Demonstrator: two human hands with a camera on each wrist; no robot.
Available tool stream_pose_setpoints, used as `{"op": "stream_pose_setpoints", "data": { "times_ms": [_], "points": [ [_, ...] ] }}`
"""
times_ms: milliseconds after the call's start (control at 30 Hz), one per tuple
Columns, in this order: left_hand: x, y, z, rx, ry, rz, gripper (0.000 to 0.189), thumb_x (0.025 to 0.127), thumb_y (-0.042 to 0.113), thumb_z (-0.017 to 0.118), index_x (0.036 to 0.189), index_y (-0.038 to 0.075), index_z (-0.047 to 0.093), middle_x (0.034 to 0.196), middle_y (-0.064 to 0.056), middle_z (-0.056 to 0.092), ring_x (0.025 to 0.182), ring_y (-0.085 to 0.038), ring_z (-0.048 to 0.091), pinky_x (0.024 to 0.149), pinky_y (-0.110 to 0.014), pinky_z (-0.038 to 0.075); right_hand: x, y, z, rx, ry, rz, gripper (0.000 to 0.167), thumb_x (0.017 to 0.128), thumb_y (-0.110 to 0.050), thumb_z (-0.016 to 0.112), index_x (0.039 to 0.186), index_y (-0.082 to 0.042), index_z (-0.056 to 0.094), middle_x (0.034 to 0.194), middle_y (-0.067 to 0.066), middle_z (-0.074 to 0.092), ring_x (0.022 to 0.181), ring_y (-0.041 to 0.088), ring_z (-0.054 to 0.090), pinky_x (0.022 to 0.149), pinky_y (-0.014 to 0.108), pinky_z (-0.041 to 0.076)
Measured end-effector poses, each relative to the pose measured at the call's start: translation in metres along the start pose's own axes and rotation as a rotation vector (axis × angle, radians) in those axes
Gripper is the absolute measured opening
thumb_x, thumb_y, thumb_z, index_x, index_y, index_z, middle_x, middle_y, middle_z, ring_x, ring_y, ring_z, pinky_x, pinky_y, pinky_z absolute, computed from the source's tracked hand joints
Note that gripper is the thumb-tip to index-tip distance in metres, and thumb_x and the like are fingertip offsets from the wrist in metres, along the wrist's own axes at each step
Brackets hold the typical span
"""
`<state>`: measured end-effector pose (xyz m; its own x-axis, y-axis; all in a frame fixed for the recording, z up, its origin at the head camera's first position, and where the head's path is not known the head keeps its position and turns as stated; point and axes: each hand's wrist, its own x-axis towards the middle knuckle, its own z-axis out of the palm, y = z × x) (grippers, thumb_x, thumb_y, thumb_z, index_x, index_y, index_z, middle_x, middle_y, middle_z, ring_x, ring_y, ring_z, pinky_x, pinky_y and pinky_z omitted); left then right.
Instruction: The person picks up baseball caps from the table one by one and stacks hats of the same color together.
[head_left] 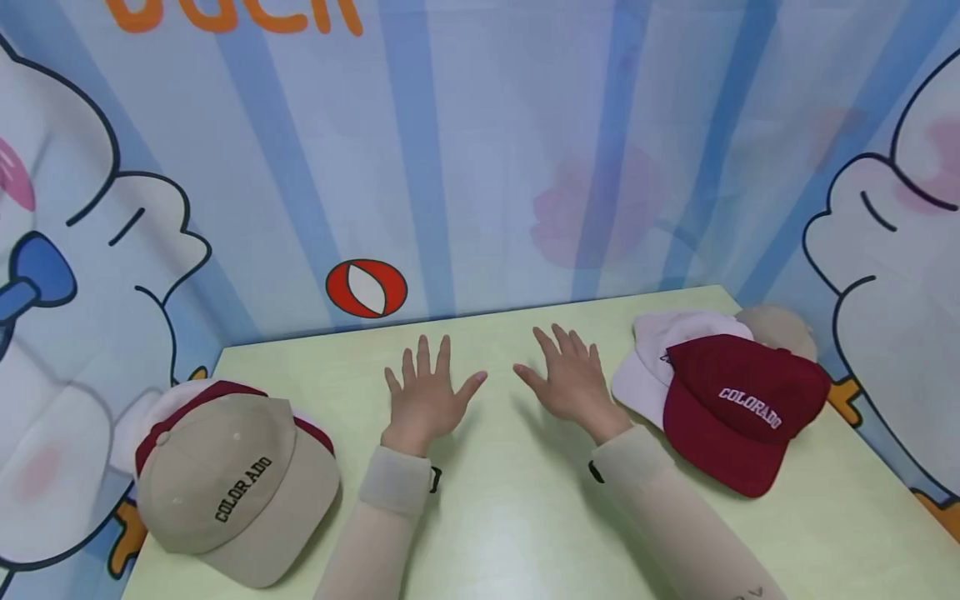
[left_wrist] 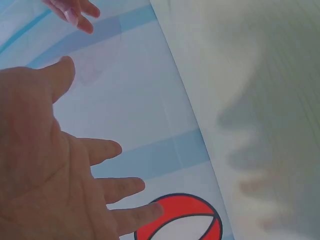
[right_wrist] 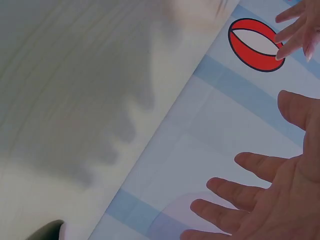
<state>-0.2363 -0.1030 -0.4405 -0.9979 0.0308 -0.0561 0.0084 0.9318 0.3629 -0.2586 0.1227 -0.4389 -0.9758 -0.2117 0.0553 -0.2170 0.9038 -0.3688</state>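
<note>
In the head view both hands hover over the middle of the table with fingers spread and palms down. My left hand holds nothing; a stack of caps lies to its left, with a beige cap lettered COLORADO on top and dark red and whitish caps partly hidden below. My right hand is likewise bare, nearest to a whitish cap on its right. A dark red cap, also lettered COLORADO, overlaps that cap, and a beige cap shows partly behind. Both wrist views show straight, parted fingers.
The pale table meets a blue striped backdrop along its far edge. Printed on the backdrop are a red and white ball and large white cartoon figures at both sides.
</note>
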Motion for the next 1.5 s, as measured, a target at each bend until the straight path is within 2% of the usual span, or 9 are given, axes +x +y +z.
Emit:
{"op": "stream_pose_setpoints", "data": {
  "times_ms": [333,633,867,1167,1200,1300,1400,1433,1500],
  "points": [
    [-0.008,0.019,0.005,-0.065,-0.021,0.046,0.090,0.100,0.073,0.041,0.168,0.021,0.013,0.175,-0.016,0.008,0.160,-0.045,0.012,0.124,-0.072,0.008,-0.020,0.010,-0.012,0.068,0.062,-0.049,0.076,0.102,-0.048,0.060,0.160,-0.006,0.036,0.165,0.025,0.034,0.153,0.048,0.029,0.123,0.070,0.019],
    [-0.011,0.049,0.017,-0.199,-0.071,0.179,0.089,0.101,0.072,0.040,0.168,0.019,0.016,0.173,-0.015,0.018,0.159,-0.040,0.020,0.124,-0.070,0.014,-0.047,0.031,-0.022,0.153,0.112,-0.072,0.069,0.103,-0.041,0.061,0.157,-0.004,0.040,0.160,0.025,0.041,0.146,0.047,0.040,0.117,0.066,0.036],
    [-0.009,0.076,0.030,-0.312,-0.133,0.312,0.088,0.102,0.071,0.039,0.167,0.017,0.017,0.172,-0.013,0.024,0.158,-0.035,0.025,0.126,-0.064,0.019,-0.069,0.046,-0.039,0.282,0.119,-0.019,0.071,0.103,-0.038,0.063,0.159,-0.005,0.036,0.157,0.024,0.043,0.144,0.045,0.042,0.112,0.069,0.039],
    [-0.010,0.116,0.048,-0.548,-0.259,0.389,0.082,0.102,0.068,0.043,0.166,0.021,0.021,0.171,-0.003,0.027,0.157,-0.023,0.030,0.126,-0.047,0.031,-0.104,0.075,-0.057,0.380,0.217,0.046,0.067,0.102,-0.036,0.065,0.158,-0.008,0.040,0.153,0.023,0.048,0.136,0.043,0.049,0.106,0.066,0.045],
    [-0.011,0.121,0.051,-0.565,-0.271,0.393,0.081,0.103,0.067,0.043,0.166,0.021,0.022,0.170,-0.002,0.029,0.156,-0.022,0.031,0.126,-0.046,0.032,-0.108,0.079,-0.058,0.389,0.229,0.051,0.066,0.102,-0.035,0.065,0.158,-0.008,0.040,0.152,0.023,0.048,0.135,0.043,0.050,0.106,0.064,0.046],
    [-0.014,0.134,0.057,-0.608,-0.305,0.391,0.078,0.103,0.068,0.043,0.165,0.023,0.026,0.168,0.001,0.033,0.154,-0.020,0.036,0.124,-0.044,0.035,-0.122,0.092,-0.058,0.409,0.271,0.071,0.063,0.103,-0.034,0.064,0.156,-0.009,0.042,0.150,0.021,0.051,0.131,0.039,0.053,0.105,0.032,0.052],
    [-0.018,0.147,0.061,-0.665,-0.327,0.389,0.074,0.103,0.066,0.044,0.163,0.026,0.031,0.165,0.003,0.039,0.150,-0.018,0.042,0.120,-0.042,0.040,-0.134,0.103,-0.058,0.420,0.333,0.103,0.058,0.103,-0.031,0.065,0.154,-0.010,0.046,0.145,0.019,0.055,0.125,0.025,0.055,0.092,0.004,0.044],
    [-0.019,0.151,0.062,-0.692,-0.335,0.388,0.072,0.103,0.066,0.045,0.163,0.027,0.033,0.164,0.004,0.041,0.149,-0.017,0.043,0.119,-0.041,0.041,-0.137,0.105,-0.058,0.425,0.360,0.121,0.056,0.103,-0.030,0.065,0.153,-0.011,0.047,0.144,0.017,0.056,0.122,0.017,0.055,0.088,-0.001,0.038],
    [-0.020,0.158,0.064,-0.751,-0.350,0.395,0.067,0.104,0.062,0.046,0.161,0.029,0.036,0.163,0.006,0.043,0.147,-0.015,0.046,0.116,-0.038,0.044,-0.144,0.110,-0.059,0.434,0.422,0.178,0.052,0.103,-0.028,0.065,0.151,-0.013,0.050,0.141,0.013,0.058,0.115,0.002,0.053,0.085,-0.001,0.039]
  ]
}}
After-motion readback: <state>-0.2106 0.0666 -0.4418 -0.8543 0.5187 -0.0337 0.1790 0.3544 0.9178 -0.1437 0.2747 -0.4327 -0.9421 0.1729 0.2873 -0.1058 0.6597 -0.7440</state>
